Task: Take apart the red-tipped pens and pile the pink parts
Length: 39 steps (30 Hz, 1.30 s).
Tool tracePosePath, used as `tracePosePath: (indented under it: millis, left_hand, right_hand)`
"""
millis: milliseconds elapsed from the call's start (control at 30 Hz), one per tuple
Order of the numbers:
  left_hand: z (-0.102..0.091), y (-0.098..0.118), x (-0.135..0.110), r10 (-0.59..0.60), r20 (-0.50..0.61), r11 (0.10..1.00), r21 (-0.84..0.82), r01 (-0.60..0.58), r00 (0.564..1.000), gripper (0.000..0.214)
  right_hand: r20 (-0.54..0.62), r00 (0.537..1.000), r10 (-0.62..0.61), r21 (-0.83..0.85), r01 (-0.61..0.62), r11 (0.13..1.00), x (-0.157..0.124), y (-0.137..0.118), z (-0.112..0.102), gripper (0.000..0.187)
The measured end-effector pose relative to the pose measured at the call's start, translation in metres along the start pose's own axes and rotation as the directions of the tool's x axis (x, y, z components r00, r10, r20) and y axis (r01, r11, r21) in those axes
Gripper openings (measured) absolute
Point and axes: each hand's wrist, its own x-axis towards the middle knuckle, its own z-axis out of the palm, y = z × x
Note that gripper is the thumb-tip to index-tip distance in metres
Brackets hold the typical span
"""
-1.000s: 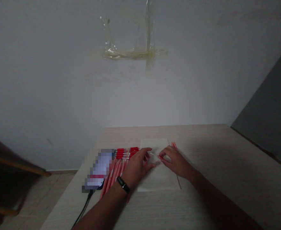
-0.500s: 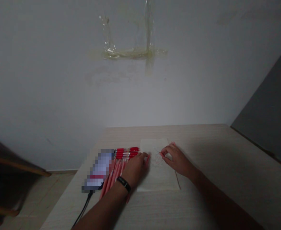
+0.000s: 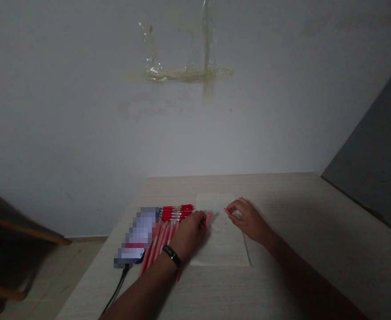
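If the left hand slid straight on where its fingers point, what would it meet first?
The left hand would likely meet the paper first, at its fingertips; the right hand lies just beyond.

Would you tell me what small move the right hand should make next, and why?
Probably ease the right hand, fingertips pinched, a little along the white sheet: it sits over the sheet's far part, and the left hand rests at its left edge beside the red pens.

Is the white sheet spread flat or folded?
Spread flat: the sheet lies on the table with its near corners down and no fold showing. The left hand rests at its left edge, the right hand on it.
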Motion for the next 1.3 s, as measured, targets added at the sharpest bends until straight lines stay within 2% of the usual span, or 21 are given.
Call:
tracePosePath:
  millis: [167, 467, 800, 1167, 1300]
  left_hand:
    - [-0.004, 0.000, -0.001, 0.008, -0.037, 0.999, -0.049, -0.010, 0.999, 0.008]
    - [-0.009, 0.003, 0.000, 0.042, -0.048, 0.996, -0.074, -0.045, 0.998, 0.013]
    - [-0.011, 0.005, -0.002, 0.049, -0.041, 0.997, -0.058, -0.051, 0.998, 0.024]
    - [-0.012, 0.004, -0.002, 0.045, -0.080, 0.999, -0.025, -0.047, 0.996, 0.029]
    - [-0.013, 0.003, -0.003, 0.063, -0.086, 0.998, 0.037, -0.060, 0.994, 0.029]
  right_hand:
    - [-0.011, 1.000, -0.026, -0.020, 0.026, 0.999, 0.000, 0.000, -0.001, 0.003]
    - [0.003, 0.999, -0.040, -0.074, 0.040, 0.996, 0.003, 0.001, -0.009, 0.016]
    - [0.014, 0.998, -0.061, -0.103, 0.062, 0.993, 0.002, 0.008, -0.010, 0.011]
    - [0.035, 0.998, -0.045, -0.145, 0.049, 0.988, 0.003, 0.010, -0.013, 0.021]
    - [0.032, 0.998, -0.052, -0.146, 0.056, 0.988, 0.003, 0.009, -0.016, 0.021]
